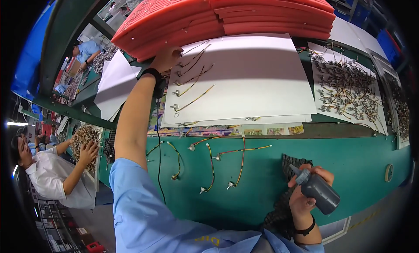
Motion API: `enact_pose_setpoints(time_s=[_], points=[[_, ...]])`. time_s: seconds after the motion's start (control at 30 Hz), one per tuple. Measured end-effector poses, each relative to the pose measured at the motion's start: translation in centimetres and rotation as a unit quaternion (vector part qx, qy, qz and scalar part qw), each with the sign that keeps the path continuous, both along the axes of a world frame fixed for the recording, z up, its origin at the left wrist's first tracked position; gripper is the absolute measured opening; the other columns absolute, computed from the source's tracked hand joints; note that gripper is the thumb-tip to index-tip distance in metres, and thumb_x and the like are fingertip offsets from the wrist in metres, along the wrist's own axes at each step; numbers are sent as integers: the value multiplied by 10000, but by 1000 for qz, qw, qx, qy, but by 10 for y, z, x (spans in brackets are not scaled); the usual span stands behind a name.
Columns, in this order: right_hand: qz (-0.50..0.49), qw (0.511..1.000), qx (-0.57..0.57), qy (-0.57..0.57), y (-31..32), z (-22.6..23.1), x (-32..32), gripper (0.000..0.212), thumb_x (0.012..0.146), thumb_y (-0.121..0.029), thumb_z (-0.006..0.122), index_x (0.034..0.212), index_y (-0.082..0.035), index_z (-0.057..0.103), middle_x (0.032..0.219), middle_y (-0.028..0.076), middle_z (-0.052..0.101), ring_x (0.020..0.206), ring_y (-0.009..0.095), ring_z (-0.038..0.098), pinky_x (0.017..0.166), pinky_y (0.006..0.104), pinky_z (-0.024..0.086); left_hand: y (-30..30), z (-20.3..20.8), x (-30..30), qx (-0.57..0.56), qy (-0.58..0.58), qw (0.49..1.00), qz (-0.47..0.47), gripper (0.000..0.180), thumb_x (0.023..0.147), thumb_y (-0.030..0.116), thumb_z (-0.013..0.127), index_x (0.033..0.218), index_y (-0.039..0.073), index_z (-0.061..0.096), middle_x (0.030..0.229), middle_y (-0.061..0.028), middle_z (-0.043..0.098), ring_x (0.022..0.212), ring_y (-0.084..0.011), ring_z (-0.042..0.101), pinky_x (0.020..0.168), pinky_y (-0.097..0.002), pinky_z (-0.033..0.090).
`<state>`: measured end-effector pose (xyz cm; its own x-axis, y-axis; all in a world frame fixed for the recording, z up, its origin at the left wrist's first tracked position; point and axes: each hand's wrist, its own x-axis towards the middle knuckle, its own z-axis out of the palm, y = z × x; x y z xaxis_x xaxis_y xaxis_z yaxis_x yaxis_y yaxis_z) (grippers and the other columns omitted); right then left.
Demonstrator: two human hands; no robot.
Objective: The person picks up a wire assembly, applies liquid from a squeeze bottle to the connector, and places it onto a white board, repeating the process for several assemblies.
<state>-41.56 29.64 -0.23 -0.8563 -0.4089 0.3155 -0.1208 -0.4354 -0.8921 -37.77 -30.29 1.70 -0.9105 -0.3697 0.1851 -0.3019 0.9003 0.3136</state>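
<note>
My left hand (167, 60) reaches to the far left corner of a white sheet (257, 78), its fingers closed at the head of a small wired potentiometer (181, 54). Below it on the sheet, several similar potentiometers (176, 93) lie in a column, their leads slanting up to the right. My right hand (300, 203) grips a dark grey squeeze bottle (321, 193) at the near right, its nozzle tilted up to the left. More potentiometers (231, 185) with red, yellow and black leads are spread on the green tabletop (262, 170) between my arms.
Stacked red trays (270, 12) stand behind the sheet. To the right, another sheet (316, 52) carries a dense pile of wired parts (345, 84). A black cord (159, 165) hangs by my left arm. A tape roll (389, 172) lies far right; a co-worker (54, 174) handles parts at left.
</note>
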Motion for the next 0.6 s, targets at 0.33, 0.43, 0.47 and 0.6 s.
enact_pose_setpoints(time_s=[0.33,0.43,0.47,0.6], points=[[-9,1000,21,4,-6,-9,-5,856,737,-682,693,1244,-58,399,1108,70,466,956,264,565,552,249,519,-22,-22,-3,37,-17,999,5,268,883,61,609,1143,-1,615,1032,-142,664,968,-225,645,864,-336,500],[-6,999,30,-13,-8,-3,-2,849,744,-683,686,1243,-57,401,1103,70,466,947,243,564,596,262,526,-10,-8,9,12,-19,999,22,299,881,65,610,1173,0,598,1034,-140,663,967,-221,644,868,-335,499],[-3,999,35,-22,-8,0,-1,846,748,-683,682,1243,-56,402,1101,70,466,943,232,564,617,268,529,-3,2,16,-9,7,999,36,314,880,71,611,1185,2,592,1029,-135,665,964,-214,642,869,-333,498],[-80,996,39,15,-4,-12,2,830,754,-685,676,1227,-52,422,1103,73,461,922,210,567,679,294,529,68,72,56,19,66,996,60,324,882,89,610,1195,7,587,1017,-120,667,951,-192,637,863,-323,494]])
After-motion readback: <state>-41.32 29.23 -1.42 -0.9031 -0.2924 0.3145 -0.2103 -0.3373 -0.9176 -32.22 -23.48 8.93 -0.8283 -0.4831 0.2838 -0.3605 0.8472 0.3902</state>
